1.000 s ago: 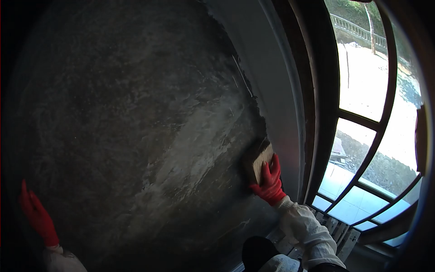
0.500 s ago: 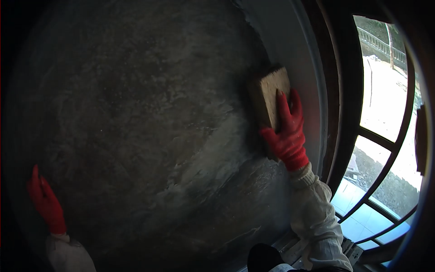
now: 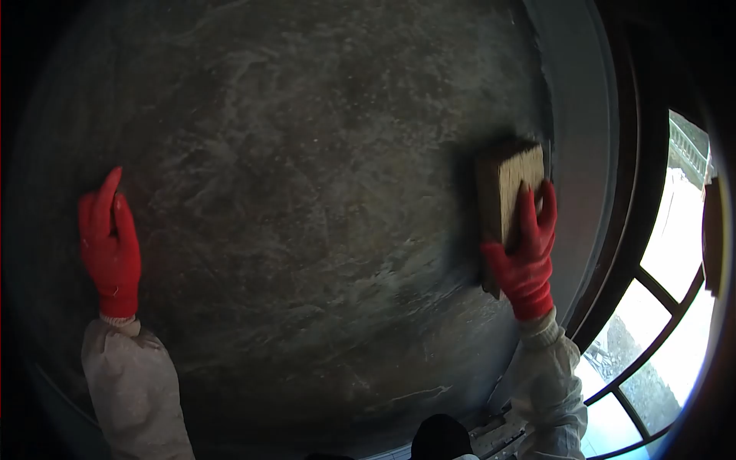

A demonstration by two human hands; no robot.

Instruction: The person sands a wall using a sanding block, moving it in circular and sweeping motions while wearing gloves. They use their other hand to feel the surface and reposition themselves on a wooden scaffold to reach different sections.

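Note:
My right hand (image 3: 529,257), in a red glove, is closed on a pale wooden block (image 3: 523,184) with a dark side. The block lies against the dark, mottled wall (image 3: 307,192) near its right edge. At the left, my left hand (image 3: 111,238), also gloved in red, is raised beside the wall surface with its fingers apart and nothing in it. Whether its fingertips touch the wall cannot be told.
A smooth grey strip (image 3: 579,138) borders the wall on the right. Beyond it is a dark-framed window (image 3: 652,291) with bright ground outside. A dark rounded shape (image 3: 442,438) shows at the bottom, beside some unclear items.
The view has shifted leftward, so the window shows less. My left hand appears higher and farther into view. My right hand and the block appear farther right and slightly lower.

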